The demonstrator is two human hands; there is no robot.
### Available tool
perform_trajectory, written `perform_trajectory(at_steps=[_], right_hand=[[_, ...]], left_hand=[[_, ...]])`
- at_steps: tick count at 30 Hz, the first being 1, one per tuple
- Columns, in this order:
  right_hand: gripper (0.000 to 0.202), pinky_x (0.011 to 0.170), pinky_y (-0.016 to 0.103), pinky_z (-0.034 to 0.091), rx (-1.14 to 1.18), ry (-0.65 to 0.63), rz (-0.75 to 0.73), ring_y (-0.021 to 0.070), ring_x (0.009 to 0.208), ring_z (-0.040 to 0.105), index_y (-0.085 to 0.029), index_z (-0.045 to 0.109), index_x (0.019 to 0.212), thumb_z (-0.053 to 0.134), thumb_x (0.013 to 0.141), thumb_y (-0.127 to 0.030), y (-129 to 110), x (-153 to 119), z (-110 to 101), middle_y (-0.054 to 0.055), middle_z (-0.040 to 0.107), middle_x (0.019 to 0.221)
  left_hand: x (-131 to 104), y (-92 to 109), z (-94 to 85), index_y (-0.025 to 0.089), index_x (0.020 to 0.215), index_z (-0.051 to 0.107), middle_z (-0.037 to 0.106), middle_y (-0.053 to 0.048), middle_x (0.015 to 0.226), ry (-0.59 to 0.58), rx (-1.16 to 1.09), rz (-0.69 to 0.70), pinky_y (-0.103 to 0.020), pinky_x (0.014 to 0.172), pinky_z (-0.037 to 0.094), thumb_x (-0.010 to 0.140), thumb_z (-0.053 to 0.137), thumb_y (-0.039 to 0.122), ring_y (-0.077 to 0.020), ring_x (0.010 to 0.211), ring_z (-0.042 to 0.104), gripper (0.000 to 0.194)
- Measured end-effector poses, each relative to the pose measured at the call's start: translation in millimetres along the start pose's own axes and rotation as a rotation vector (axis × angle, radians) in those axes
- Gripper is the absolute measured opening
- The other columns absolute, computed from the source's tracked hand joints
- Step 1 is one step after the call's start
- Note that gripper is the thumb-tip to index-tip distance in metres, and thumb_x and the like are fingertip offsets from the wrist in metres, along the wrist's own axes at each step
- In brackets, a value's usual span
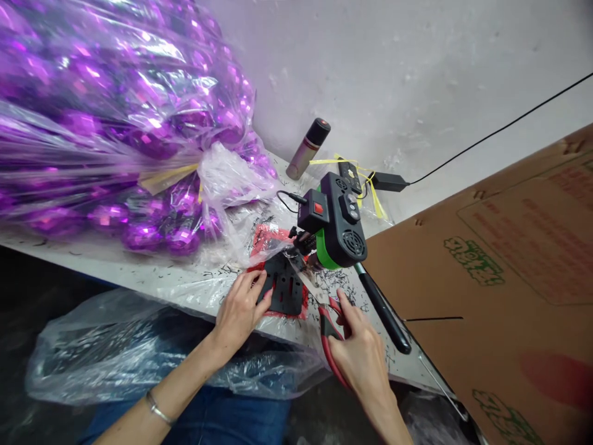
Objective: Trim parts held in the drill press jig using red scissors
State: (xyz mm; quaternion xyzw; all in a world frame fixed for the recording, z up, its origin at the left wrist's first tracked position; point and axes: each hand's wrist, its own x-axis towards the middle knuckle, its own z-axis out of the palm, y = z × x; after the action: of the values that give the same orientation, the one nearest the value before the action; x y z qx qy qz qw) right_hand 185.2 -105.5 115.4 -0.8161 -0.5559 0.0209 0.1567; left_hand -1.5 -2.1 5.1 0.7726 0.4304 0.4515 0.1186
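Note:
My right hand (359, 346) is closed around the handles of a pair of scissors (330, 352) with red and black grips. Their metal blades point up and left, across the right side of a black slotted plate (285, 287). My left hand (241, 303) rests at the plate's left edge, with thumb and fingers apart. Beneath the plate lies a red sheet (269, 235). Just beyond the blades stands a small black and green machine (340, 225) with a red switch and a long black-gripped lever (384, 312). Whatever lies at the blade tips is too small to tell.
A large clear bag of shiny purple balls (152, 142) fills the left of the table (204, 275). Behind the machine are a spray can (308, 148), yellow ties and a black adapter (389, 182). A cardboard box (500, 290) stands at right. Black scraps litter the tabletop.

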Motion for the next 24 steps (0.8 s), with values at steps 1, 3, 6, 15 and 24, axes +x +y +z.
perform_trajectory(at_steps=[1,3,6,15,24], right_hand=[[0.074,0.073,0.030,0.055,-0.013,0.024,-0.017,0.0222,0.088,0.070,-0.021,0.052,0.139,0.048,0.065,-0.023,0.1,-1.3,1.6,0.005,0.074,0.107],[0.075,0.070,0.030,0.056,-0.054,0.080,-0.040,0.0218,0.083,0.070,-0.022,0.050,0.140,0.047,0.065,-0.022,1.4,-4.4,4.5,0.004,0.074,0.106],[0.075,0.068,0.031,0.056,-0.108,0.151,-0.090,0.0223,0.081,0.071,-0.021,0.048,0.141,0.047,0.067,-0.022,0.9,-7.3,8.6,0.005,0.075,0.106],[0.072,0.057,0.029,0.052,-0.172,0.203,-0.121,0.0210,0.071,0.069,-0.013,0.046,0.141,0.047,0.070,-0.020,1.2,-14.9,17.1,0.009,0.074,0.104],[0.070,0.057,0.025,0.053,-0.179,0.264,-0.182,0.0198,0.076,0.069,-0.011,0.046,0.140,0.048,0.070,-0.016,2.1,-18.0,24.5,0.010,0.074,0.105]], left_hand=[[0.0,0.0,-0.1,0.016,0.124,0.059,0.064,-0.012,0.109,-0.002,-0.001,0.002,-0.044,0.090,0.056,0.095,0.050,0.026,-0.0258,0.104,0.060,0.032],[0.1,0.0,-0.2,0.015,0.123,0.060,0.065,-0.012,0.109,0.000,0.007,0.014,-0.044,0.089,0.056,0.095,0.051,0.026,-0.0258,0.103,0.061,0.031],[0.3,-0.1,-0.1,0.014,0.122,0.060,0.065,-0.013,0.109,0.011,0.026,0.025,-0.045,0.090,0.056,0.094,0.051,0.025,-0.0267,0.103,0.060,0.031],[0.2,-0.1,-0.6,0.012,0.120,0.059,0.064,-0.013,0.109,-0.002,0.039,0.035,-0.044,0.090,0.056,0.094,0.052,0.024,-0.0270,0.104,0.060,0.030],[-0.9,-0.5,0.5,0.012,0.121,0.058,0.064,-0.013,0.110,0.000,0.042,0.035,-0.044,0.092,0.055,0.094,0.052,0.024,-0.0267,0.104,0.060,0.030]])
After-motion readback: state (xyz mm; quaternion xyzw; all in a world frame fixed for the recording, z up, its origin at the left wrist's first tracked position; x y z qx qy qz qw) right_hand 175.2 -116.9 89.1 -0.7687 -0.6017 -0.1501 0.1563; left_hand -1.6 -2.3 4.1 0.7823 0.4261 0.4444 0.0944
